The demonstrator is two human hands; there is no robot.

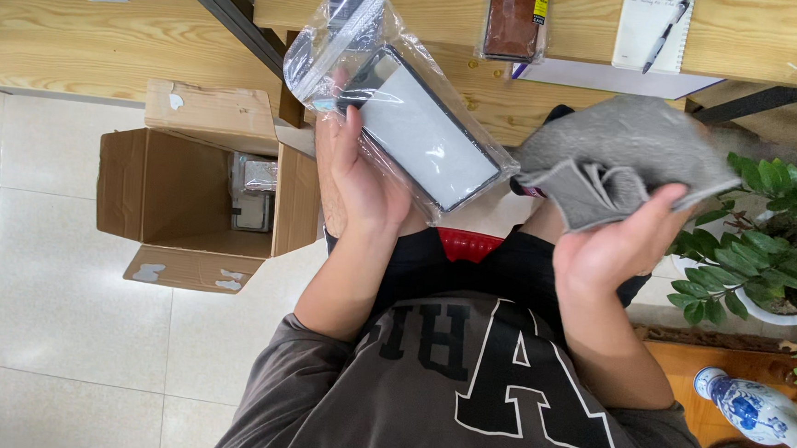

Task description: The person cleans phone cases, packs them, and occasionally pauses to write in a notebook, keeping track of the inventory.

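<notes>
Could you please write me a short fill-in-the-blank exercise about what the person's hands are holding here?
1. The left hand holds a flat dark-framed slab inside a clear ____ bag.
2. The right hand holds a folded ____ cloth.
3. The open cardboard box stands on the ____.

Missing words: plastic; grey; floor

We see left hand (357, 180) gripping clear bagged dark-framed panel (414, 123) | right hand (611, 251) clutching grey cloth (619, 154) | open cardboard box (200, 189) on tiled floor (52, 304)
</notes>
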